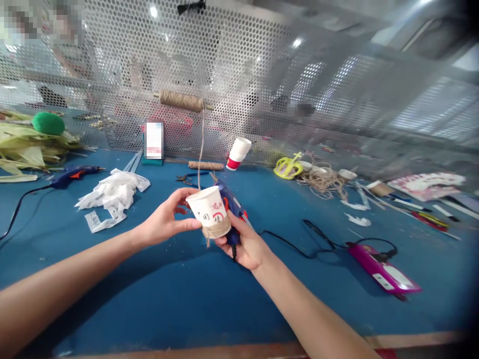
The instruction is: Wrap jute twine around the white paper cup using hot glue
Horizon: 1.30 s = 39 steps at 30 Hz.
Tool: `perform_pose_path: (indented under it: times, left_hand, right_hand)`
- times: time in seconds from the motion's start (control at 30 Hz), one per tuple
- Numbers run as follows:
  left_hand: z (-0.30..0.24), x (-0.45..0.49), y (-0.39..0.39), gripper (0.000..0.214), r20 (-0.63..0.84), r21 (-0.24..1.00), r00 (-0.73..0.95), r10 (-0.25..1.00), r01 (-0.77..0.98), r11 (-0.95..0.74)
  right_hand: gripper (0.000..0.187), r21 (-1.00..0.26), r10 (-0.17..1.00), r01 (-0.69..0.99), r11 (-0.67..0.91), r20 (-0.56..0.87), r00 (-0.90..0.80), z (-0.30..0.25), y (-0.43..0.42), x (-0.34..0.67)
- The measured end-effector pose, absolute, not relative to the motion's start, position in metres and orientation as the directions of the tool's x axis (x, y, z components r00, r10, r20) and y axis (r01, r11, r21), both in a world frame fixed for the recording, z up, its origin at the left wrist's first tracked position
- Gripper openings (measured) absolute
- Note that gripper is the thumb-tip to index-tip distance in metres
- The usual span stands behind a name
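Note:
My left hand (166, 219) grips a white paper cup (208, 209) with red print, held tilted above the blue table (149, 299). Brown twine is wound round the cup's lower part. A strand of twine (202, 149) runs up from the cup to a twine spool (181, 100) on a rod at the mesh wall. My right hand (245, 244) is closed round a blue glue gun (234, 207) just behind and right of the cup, its nozzle close to the twine wrap. The gun's black cord trails off to the right.
A second blue glue gun (73, 173) and crumpled white plastic (112, 194) lie at the left. A stack of paper cups (237, 152), a twine roll (205, 165), pliers, a yellow crown shape (288, 167), loose twine and a magenta power strip (381, 269) lie further back and right.

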<state>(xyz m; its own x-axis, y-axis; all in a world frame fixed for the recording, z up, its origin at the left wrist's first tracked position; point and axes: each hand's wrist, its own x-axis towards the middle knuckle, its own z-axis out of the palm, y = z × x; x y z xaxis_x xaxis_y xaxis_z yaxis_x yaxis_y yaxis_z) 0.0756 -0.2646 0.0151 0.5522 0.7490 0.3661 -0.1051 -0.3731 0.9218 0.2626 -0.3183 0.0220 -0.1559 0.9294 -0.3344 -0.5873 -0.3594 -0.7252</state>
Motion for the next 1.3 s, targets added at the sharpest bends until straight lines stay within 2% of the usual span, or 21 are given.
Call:
perform_pose_path:
  times: [0.1,0.17,0.27,0.33,0.4,0.53,0.63,0.77,0.9,1.0,1.13,1.3]
  left_hand:
    - [0.011,0.077,-0.267,0.051,0.396,0.913,0.572,0.719,-0.163,-0.373]
    - [0.009,0.078,-0.271,0.038,0.364,0.924,0.595,0.716,-0.134,-0.358]
    - [0.005,0.079,-0.271,0.031,0.279,0.954,0.541,0.793,-0.060,-0.294]
    - [0.001,0.078,-0.268,0.036,0.179,0.984,0.499,0.848,-0.079,-0.161]
    - [-0.002,0.077,-0.262,0.042,0.074,0.992,0.478,0.875,-0.124,-0.015]
    - [-0.004,0.073,-0.255,0.045,-0.007,0.986,0.411,0.912,-0.151,0.076]
    - [-0.005,0.072,-0.255,0.044,-0.004,0.977,0.404,0.915,-0.191,0.089]
    - [-0.004,0.072,-0.258,0.042,0.018,0.962,0.451,0.893,-0.250,0.107]
    - [-0.003,0.073,-0.258,0.045,0.052,0.961,0.464,0.884,-0.265,0.083]
    - [-0.003,0.073,-0.256,0.047,0.046,0.964,0.436,0.899,-0.256,0.076]
    - [-0.003,0.073,-0.255,0.047,0.075,0.965,0.386,0.919,-0.262,0.031]
    - [-0.002,0.072,-0.255,0.049,0.111,0.961,0.389,0.915,-0.275,0.000]
  right_hand:
    - [0.034,-0.790,0.928,-0.489,-0.370,-0.339,-0.156,0.020,-0.321,0.263]
    - [0.036,-0.859,0.953,-0.415,-0.299,-0.291,-0.083,0.020,-0.322,0.263]
    - [0.033,-0.963,0.991,-0.265,-0.055,-0.085,0.102,0.023,-0.324,0.267]
    - [0.027,-0.981,0.981,-0.169,0.093,0.061,0.185,0.025,-0.325,0.275]
    - [0.018,-0.984,0.971,-0.072,0.164,0.149,0.187,0.028,-0.326,0.283]
    - [0.015,-0.978,0.983,0.131,0.163,0.172,0.064,0.030,-0.330,0.293]
    - [0.018,-0.974,0.990,0.178,0.137,0.138,-0.005,0.030,-0.334,0.290]
    - [0.018,-0.971,0.993,0.206,0.117,0.121,0.005,0.031,-0.340,0.284]
    - [0.019,-0.927,0.990,0.356,0.119,0.139,0.031,0.030,-0.345,0.284]
    - [0.018,-0.871,0.978,0.461,0.171,0.207,0.027,0.030,-0.347,0.284]
    - [0.012,-0.838,0.953,0.478,0.264,0.302,0.004,0.033,-0.349,0.279]
    - [0.005,-0.824,0.947,0.493,0.279,0.320,0.000,0.036,-0.349,0.275]
